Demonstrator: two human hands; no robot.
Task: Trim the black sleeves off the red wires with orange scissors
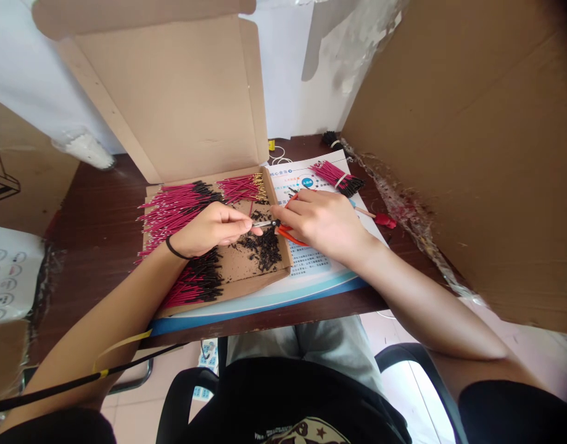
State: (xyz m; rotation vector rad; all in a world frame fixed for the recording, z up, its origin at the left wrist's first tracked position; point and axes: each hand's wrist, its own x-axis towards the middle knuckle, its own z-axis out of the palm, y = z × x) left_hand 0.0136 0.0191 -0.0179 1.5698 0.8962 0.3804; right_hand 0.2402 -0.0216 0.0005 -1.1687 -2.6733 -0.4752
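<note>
My right hand [327, 223] is closed around the orange handles of a pair of scissors [289, 235], whose blades point left. At the blade tips, the thumb and finger of my left hand [213, 228] are pinched together. What sits in that pinch is too small to make out; a thin red wire shows just above it. Both hands are over an open cardboard box [232, 274]. Under my left hand lie many pink wires [167, 222] with black ends. Short black scraps [266, 253] litter the box floor, and pink wires with gold tips [239, 189] lie at its back.
A printed sheet [311, 262] lies beneath the box. On it rests a banded bundle of pink wires [333, 175]; a black bundle [331, 139] is behind. A red-tipped stick [384, 220] lies to the right. A large cardboard panel [468, 135] stands along the right side.
</note>
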